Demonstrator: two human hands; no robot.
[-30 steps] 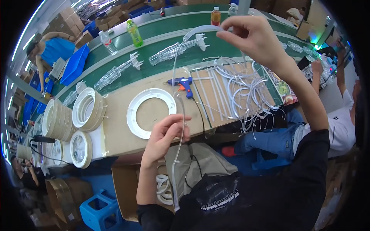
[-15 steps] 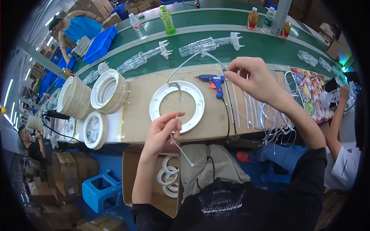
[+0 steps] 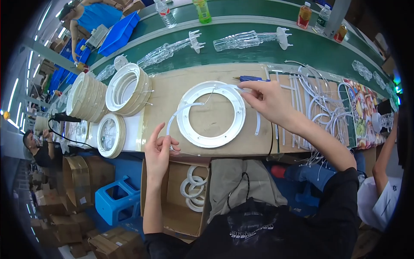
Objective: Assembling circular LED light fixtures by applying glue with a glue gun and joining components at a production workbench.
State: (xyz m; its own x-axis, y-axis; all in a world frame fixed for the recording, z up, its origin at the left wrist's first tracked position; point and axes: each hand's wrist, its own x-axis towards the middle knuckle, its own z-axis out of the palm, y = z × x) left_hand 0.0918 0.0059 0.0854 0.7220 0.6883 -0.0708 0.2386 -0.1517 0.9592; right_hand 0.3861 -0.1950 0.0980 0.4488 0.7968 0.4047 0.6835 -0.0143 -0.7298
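Observation:
A white plastic ring (image 3: 211, 141) lies flat on the cardboard-covered bench in front of me. A flexible white tube (image 3: 174, 116) loops across its left and upper rim. My right hand (image 3: 269, 103) pinches this tube above the ring's upper right rim, thumb and forefinger together. Low on the left, my left hand (image 3: 158, 156) holds the tube's other end, with its index finger raised. From that hand a thin wire (image 3: 187, 153) trails rightward along the bench edge. A blue glue gun (image 3: 254, 79) lies behind my right hand, mostly hidden by it.
Stacked white rings (image 3: 125, 90) stand at the left, near a black-handled tool (image 3: 67, 117). Tangled white tubes (image 3: 317, 110) cover the right side. Clear plastic columns (image 3: 250, 41) lie on the green conveyor (image 3: 207, 56). An open carton (image 3: 177, 220) with rings sits below. Co-workers are at both sides.
My left hand has moved left and down, drawing the tube's end off the ring's centre. The right hand has come down to the ring's rim, lowering the raised loop. The view has shifted.

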